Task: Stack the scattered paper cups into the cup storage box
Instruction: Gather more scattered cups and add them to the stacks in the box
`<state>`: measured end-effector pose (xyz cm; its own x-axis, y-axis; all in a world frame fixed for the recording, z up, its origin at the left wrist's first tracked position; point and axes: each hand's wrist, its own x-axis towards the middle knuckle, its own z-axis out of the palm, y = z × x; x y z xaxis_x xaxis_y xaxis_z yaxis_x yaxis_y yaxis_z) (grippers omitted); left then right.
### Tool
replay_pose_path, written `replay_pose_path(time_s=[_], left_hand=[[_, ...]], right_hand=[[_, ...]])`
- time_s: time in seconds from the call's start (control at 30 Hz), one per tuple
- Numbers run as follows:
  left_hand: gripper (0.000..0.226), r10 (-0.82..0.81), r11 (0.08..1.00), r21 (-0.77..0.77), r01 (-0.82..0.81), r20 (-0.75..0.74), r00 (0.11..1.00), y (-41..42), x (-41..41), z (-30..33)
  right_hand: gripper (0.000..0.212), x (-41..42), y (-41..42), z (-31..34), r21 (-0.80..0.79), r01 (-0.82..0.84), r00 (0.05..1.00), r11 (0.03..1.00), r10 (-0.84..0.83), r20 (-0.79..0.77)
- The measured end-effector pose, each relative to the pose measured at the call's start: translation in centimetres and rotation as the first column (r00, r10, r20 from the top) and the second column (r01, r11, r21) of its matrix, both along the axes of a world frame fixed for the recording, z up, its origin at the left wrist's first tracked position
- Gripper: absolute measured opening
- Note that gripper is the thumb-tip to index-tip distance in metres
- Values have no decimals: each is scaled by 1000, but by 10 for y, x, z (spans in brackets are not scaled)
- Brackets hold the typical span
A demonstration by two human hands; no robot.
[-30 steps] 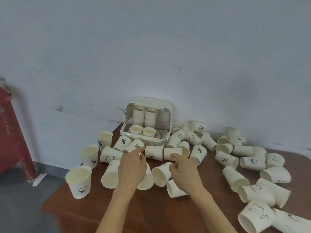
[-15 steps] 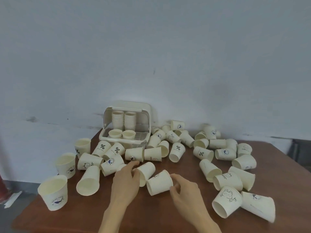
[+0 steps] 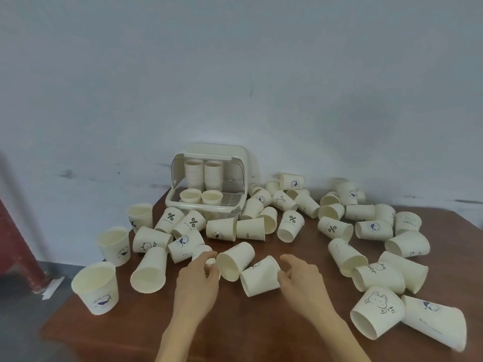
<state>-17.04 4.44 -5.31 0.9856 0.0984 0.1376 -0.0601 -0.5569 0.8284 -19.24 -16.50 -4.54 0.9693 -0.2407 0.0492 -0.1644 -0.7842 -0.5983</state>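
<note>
Both hands have closed in on two cups lying on their sides near the front middle of the table (image 3: 261, 333) since half a second ago, when the right hand was only reaching toward the nearer one. Left hand (image 3: 197, 280): fingers curled at the rim of a tipped cup (image 3: 235, 260) whose mouth faces the camera; contact at the rim is observed, but whether the fingers hook inside cannot be told. Right hand (image 3: 303, 279): fingertips and thumb pinch the base end of a second tipped cup (image 3: 258, 278), which lies touching the first.

Cup storage box (image 3: 207, 205): stands at the back of the table against the wall (image 3: 235, 74), lid raised. Inside, two tall stacks of cups (image 3: 203, 175) stand at the rear and two short cups (image 3: 201, 197) sit at the front left; the right part of its slatted floor is bare.

Loose cups cover the table on both sides of the box, most of them tipped over, several bearing printed marks. Three upright cups (image 3: 95, 287) stand along the left edge. A bear-print cup (image 3: 377, 316) lies at the near right, touching another tipped cup.
</note>
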Motion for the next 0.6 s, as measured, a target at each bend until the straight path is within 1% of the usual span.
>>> replay_pose_path(time_s=[0.1, 0.2, 0.27, 0.37, 0.5, 0.6], left_hand=[[31, 36, 999, 6, -36, -5, 999, 7, -1, -6], [33, 57, 998, 17, -57, -15, 998, 13, -2, -12], [33, 68, 998, 15, -68, -26, 997, 18, -3, -15], [31, 70, 997, 21, -69, -28, 997, 22, -3, -17], [29, 66, 996, 59, -65, -23, 998, 27, -2, -21], [29, 62, 995, 83, -59, -26, 998, 30, -2, -24]], right_hand=[[46, 17, 2, -4, -36, 64, 996, 997, -67, -66], [27, 31, 8, -5, -69, 71, 985, 995, -81, -154], [29, 38, 10, -7, -46, 86, 979, 995, -93, -183], [28, 43, 14, -9, -25, 86, 980, 996, -89, -179], [21, 43, 18, -9, 1, 86, 986, 996, -85, -144], [22, 42, 20, -6, 33, 93, 988, 995, -88, -125]])
